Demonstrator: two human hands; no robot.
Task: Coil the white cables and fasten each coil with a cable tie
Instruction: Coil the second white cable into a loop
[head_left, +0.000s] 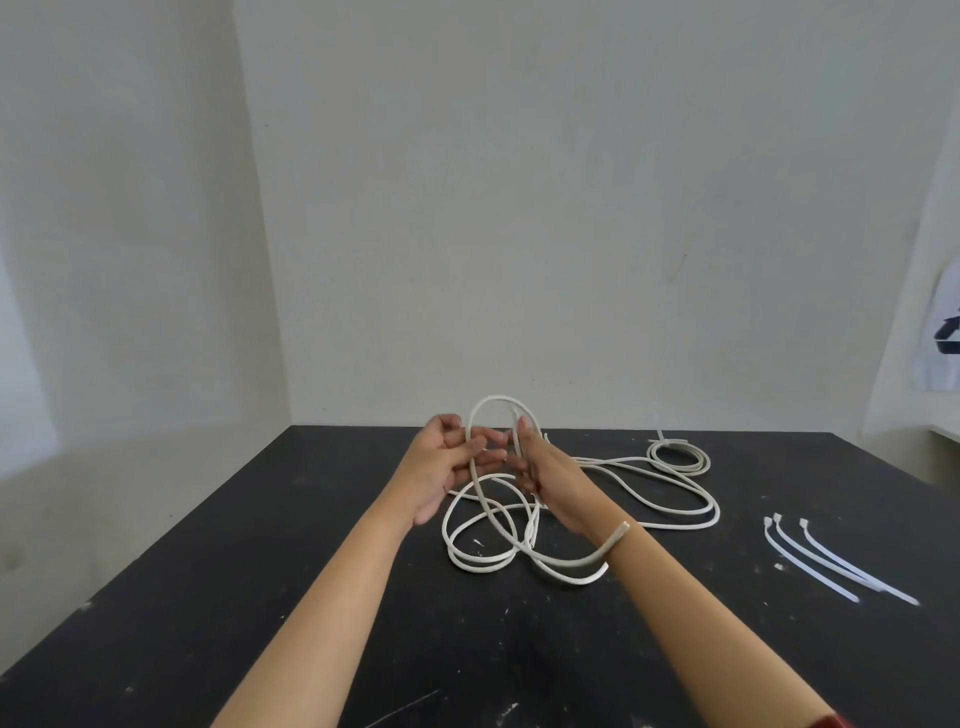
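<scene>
Mid-frame above the black table (311, 571), the left hand (441, 467) and right hand (540, 470) each gripped the white cable (675, 525) in curled fingers; the next loop wanted matching size, slack fed untwisted.

You look from one head-worn wide-angle view, facing forward and down over the black, paint-flecked bench (311, 597) toward the pale wall beyond your left hand (441, 467) and right hand (545, 478), both near, forearms reaching from the bottom edge.
</scene>
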